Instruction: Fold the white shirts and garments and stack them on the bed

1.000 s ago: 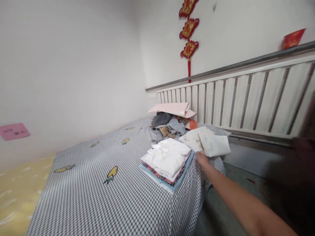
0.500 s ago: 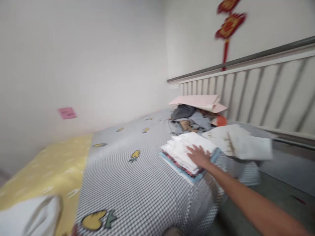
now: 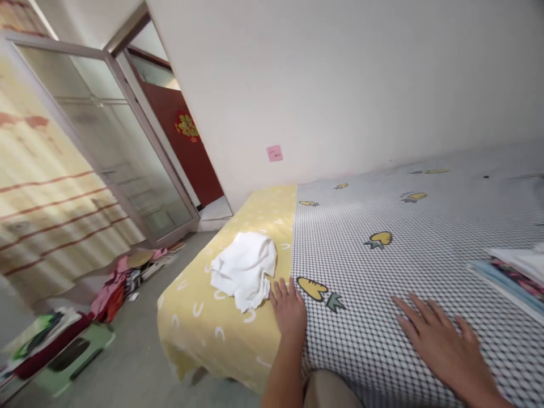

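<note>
A crumpled white cloth (image 3: pixel 244 268) lies on the yellow sheet (image 3: pixel 221 323) at the end of the bed. My left hand (image 3: pixel 289 305) rests open and flat on the bed just right of that cloth, its fingertips close to the cloth's edge. My right hand (image 3: pixel 437 336) lies open, fingers spread, on the grey checked sheet (image 3: pixel 408 249) with carrot prints. At the right edge, the corner of a stack of folded clothes (image 3: pixel 516 272) shows, a little beyond my right hand.
A white wall with a pink note (image 3: pixel 274 153) runs behind the bed. To the left stand a glass door (image 3: pixel 106 164) and a red door (image 3: pixel 187 147). Clothes and papers (image 3: pixel 123 277) litter the floor, beside a green stool (image 3: pixel 68 357) piled with items.
The view has swung left from the headboard end to the yellow end of the bed. My right hand left the clothes stack and now lies flat on the checked sheet; my left hand has appeared beside the white cloth.
</note>
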`<state>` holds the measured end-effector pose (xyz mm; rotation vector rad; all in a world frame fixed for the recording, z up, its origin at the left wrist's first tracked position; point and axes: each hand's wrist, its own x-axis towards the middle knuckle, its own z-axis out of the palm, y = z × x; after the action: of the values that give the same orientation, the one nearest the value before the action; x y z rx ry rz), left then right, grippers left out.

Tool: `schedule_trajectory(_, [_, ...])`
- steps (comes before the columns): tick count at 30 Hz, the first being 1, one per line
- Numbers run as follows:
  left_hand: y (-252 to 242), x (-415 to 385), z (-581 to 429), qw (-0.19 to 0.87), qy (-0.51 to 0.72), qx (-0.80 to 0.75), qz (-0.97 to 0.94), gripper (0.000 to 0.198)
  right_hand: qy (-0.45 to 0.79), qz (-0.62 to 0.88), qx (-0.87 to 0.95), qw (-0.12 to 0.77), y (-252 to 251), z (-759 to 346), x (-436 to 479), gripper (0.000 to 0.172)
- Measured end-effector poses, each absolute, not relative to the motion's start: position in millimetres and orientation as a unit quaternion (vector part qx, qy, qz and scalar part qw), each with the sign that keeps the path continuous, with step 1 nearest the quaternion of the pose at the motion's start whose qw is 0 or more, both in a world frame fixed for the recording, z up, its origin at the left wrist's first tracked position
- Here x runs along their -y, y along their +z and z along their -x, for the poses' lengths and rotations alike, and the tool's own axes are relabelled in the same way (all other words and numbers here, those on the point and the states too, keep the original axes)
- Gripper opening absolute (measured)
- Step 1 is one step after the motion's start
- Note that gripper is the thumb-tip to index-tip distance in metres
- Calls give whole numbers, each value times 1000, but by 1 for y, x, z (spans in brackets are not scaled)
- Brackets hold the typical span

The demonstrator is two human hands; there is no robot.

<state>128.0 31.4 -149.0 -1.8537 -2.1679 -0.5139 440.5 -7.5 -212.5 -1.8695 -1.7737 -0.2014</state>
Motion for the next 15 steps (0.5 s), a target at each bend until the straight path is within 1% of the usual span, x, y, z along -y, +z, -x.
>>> schedule_trajectory(6, [-150, -31, -128, 80, -206, 741, 635, 49, -93, 694, 669, 251, -196, -448, 17, 66])
schedule_trajectory(9, [-151, -27, -128, 62, -218, 737, 637, 50, -90, 698, 667, 244, -193, -445, 17, 69])
schedule_trajectory(13, [-152, -14, -128, 22, -260, 731, 631, 50, -87, 698, 658, 269, -195, -442, 17, 74])
schedule_trajectory(15, [-148, -11, -123, -13, -310, 746, 589, 51, -86, 688, 659, 292, -197, -444, 16, 75])
